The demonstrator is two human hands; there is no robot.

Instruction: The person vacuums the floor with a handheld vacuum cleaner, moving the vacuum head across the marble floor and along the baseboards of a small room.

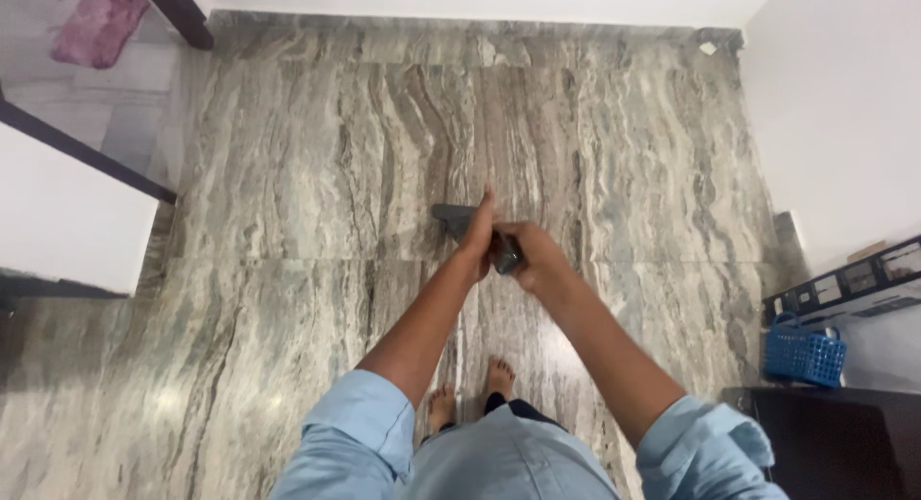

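Both hands wrap the dark cylindrical handle [506,253]: right hand [533,255] gripping, left hand [478,236] fingers straighter, its flat grey head [453,217] just beyond on the grey marble floor [288,174].

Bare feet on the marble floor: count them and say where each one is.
2. The left bare foot and the right bare foot stand side by side on the grey veined marble floor, below the two hands; clothing hides their heels.

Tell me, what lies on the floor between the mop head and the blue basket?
In the head view, only bare marble floor lies between the mop head and the blue basket.
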